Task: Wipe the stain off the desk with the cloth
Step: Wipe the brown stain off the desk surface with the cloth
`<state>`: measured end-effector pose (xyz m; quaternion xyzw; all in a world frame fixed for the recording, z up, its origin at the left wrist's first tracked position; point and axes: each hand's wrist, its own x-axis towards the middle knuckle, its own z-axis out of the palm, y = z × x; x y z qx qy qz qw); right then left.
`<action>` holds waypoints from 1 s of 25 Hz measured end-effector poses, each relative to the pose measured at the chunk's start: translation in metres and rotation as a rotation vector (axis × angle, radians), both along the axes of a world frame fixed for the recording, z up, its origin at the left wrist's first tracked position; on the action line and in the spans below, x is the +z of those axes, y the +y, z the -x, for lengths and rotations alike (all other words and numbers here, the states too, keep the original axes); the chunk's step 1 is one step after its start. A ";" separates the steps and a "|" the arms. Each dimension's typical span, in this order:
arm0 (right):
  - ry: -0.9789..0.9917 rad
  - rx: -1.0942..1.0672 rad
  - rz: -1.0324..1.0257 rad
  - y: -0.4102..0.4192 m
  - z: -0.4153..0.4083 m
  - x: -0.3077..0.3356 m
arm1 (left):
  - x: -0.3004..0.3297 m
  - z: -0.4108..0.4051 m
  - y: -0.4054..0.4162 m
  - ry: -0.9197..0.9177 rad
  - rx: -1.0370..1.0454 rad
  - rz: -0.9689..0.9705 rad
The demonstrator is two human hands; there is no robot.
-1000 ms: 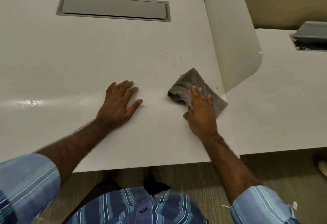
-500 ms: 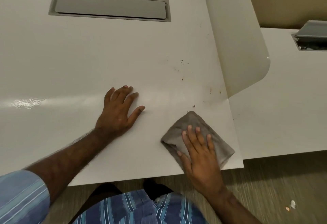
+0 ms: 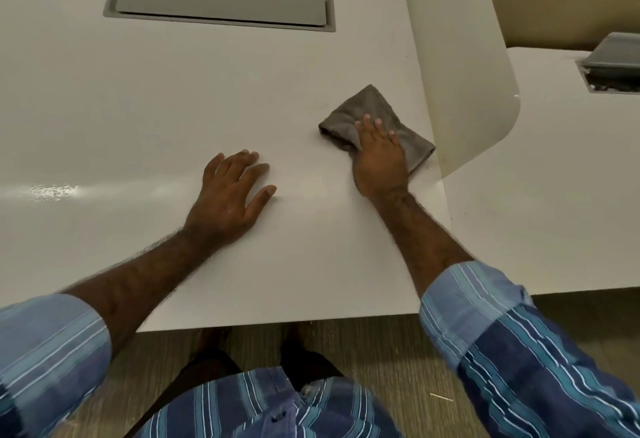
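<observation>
A folded grey cloth (image 3: 372, 110) lies flat on the white desk (image 3: 173, 98), near its right side. My right hand (image 3: 379, 157) presses down on the cloth's near half, fingers spread over it. My left hand (image 3: 230, 200) rests flat on the desk to the left of the cloth, palm down, fingers apart, holding nothing. The brown specks of the stain are hidden under the cloth and hand; only a faint speck (image 3: 428, 166) shows by the cloth's right corner.
A grey cable hatch (image 3: 221, 1) is set into the desk's far part. A white curved divider panel (image 3: 460, 67) stands just right of the cloth. Beyond it lies a second desk (image 3: 540, 195) with an open hatch (image 3: 613, 63). The desk's front edge runs above the carpet.
My right hand has pushed the cloth away from the front edge, up and over the speckled patch beside the divider. The left hand has stayed flat in place.
</observation>
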<state>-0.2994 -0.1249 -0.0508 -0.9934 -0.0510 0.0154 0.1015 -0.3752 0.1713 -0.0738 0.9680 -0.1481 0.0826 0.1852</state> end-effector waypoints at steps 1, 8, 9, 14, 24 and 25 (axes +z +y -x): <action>-0.044 -0.019 -0.044 -0.004 0.020 0.004 | 0.000 0.000 0.000 0.005 -0.003 0.000; 0.044 -0.130 -0.055 -0.040 0.242 0.023 | -0.006 -0.003 -0.001 -0.023 0.004 0.020; 0.073 -0.130 -0.065 -0.048 0.266 0.023 | -0.006 -0.003 0.000 -0.032 0.006 0.019; 0.101 -0.092 -0.043 -0.052 0.292 0.019 | -0.005 -0.004 -0.002 -0.072 -0.005 0.013; -0.069 -0.057 0.096 -0.053 0.129 -0.012 | -0.005 -0.006 -0.003 -0.043 0.003 -0.019; -0.086 -0.058 0.107 -0.051 0.102 -0.012 | -0.006 -0.007 -0.002 -0.045 0.004 -0.026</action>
